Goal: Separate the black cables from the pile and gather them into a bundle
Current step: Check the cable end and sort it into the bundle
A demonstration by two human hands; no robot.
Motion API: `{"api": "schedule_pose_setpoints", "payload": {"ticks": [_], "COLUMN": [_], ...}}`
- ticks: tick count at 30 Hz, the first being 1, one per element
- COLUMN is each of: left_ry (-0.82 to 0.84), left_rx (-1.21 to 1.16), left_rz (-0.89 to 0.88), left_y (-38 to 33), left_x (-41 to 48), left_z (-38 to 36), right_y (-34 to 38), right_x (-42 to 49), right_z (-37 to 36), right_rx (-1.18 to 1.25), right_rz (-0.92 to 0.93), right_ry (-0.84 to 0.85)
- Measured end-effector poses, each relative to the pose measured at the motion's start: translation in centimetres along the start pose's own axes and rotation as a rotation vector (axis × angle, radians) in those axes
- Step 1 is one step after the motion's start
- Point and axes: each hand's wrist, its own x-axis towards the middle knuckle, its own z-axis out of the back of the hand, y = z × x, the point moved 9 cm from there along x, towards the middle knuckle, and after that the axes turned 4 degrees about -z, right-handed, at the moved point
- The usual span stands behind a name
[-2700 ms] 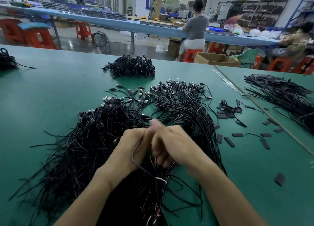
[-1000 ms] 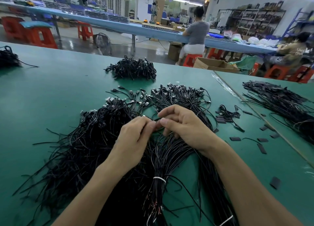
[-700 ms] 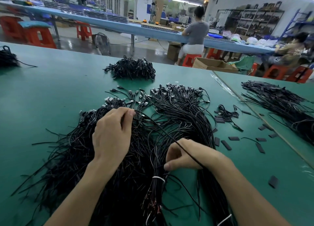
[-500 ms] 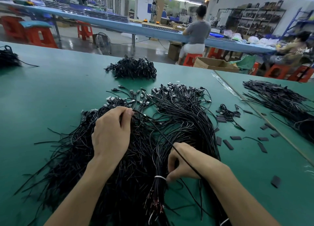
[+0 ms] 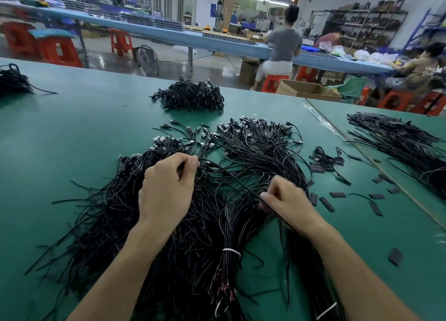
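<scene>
A big loose pile of black cables with plugs at the far end covers the green table before me. My left hand rests on the pile and pinches one end of a single black cable. That cable runs taut to my right hand, which pinches it over a fanned bundle. A white tie binds this bundle near its stripped ends.
A tangled cable heap lies further back, another at the far left edge. Small black sleeves are scattered to the right. More cables lie on the adjoining table. People sit at a far bench.
My hands met over the pile, then parted, drawing one cable out between them. Since half a second ago my right hand has moved up and away from the white tie.
</scene>
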Motion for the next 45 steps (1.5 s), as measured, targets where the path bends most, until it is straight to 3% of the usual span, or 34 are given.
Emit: {"api": "schedule_pose_setpoints", "payload": {"ticks": [3, 6, 8, 11, 12, 16, 20, 22, 25, 29, 34, 38, 42, 45], "left_ry": [-0.004, 0.018, 0.045, 0.092, 0.09, 0.111, 0.473, 0.658, 0.855, 1.029, 0.946, 0.708, 0.484, 0.357], "left_rx": [-0.028, -0.034, -0.03, -0.115, -0.127, -0.149, -0.075, -0.144, -0.319, -0.696, -1.128, -1.447, -1.481, -1.312], "left_rz": [-0.008, -0.027, -0.063, -0.145, -0.166, -0.175, -0.043, -0.002, -0.066, 0.002, 0.148, 0.266, 0.219, 0.102], "left_y": [-0.1, -0.5, -1.1, -2.3, -2.6, -2.8, -1.4, -1.7, -3.9, -6.3, -7.0, -6.1, -5.3, -5.1], "left_x": [0.1, -0.2, -0.5, -0.8, -0.8, -0.9, -2.2, -3.3, -4.8, -6.4, -5.2, -3.0, -2.2, -2.2], "left_z": [0.2, -0.1, -0.5, -1.3, -1.3, -1.6, -4.8, -6.4, -7.6, -7.5, -5.6, -4.5, -4.5, -4.4], "right_y": [-2.2, -0.7, 3.3, 9.1, 9.9, 9.3, 7.3, 7.0, 7.1, 9.1, 8.8, 8.5, 9.1, 10.0], "right_x": [0.0, -0.5, -1.3, -3.1, -3.6, -3.4, -3.1, -3.3, -3.1, -3.3, -3.5, -4.4, -5.2, -6.2], "right_z": [4.4, 6.4, 5.9, 0.9, -0.2, 0.5, 4.7, 5.9, 5.5, 2.2, -0.4, -1.4, -1.4, -1.8], "right_rx": [-0.129, -0.104, 0.055, 0.095, 0.108, 0.349, 0.222, 0.229, 0.338, 0.421, 0.429, 0.268, 0.205, 0.067], "right_rz": [-0.186, -0.146, 0.049, 0.251, 0.277, 0.203, 0.182, 0.185, 0.223, 0.334, 0.264, 0.23, 0.235, 0.265], "right_ry": [-0.307, -0.379, -0.288, 0.109, 0.173, 0.053, -0.302, -0.391, -0.348, -0.07, 0.066, 0.086, 0.106, 0.116]}}
